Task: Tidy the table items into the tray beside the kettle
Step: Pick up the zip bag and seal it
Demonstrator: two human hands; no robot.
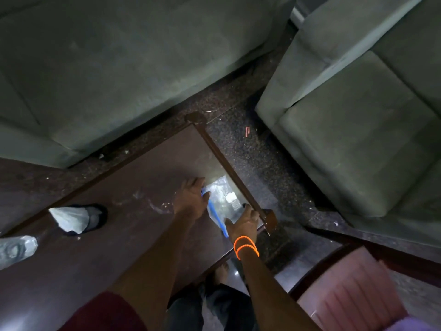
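Hands reach a clear zip bag [220, 199] at the table's [133, 168] three o'clock corner: left hand [191, 199] pinches its blue seal, right hand [243, 223] grasps the near edge. Lift level.

A dark brown wooden table [133, 168] with a raised rim carries a clear zip bag with a blue strip [220, 201] at 3 o'clock, a crumpled white bag [71, 218] and clear plastic [16, 247] at 9 o'clock.
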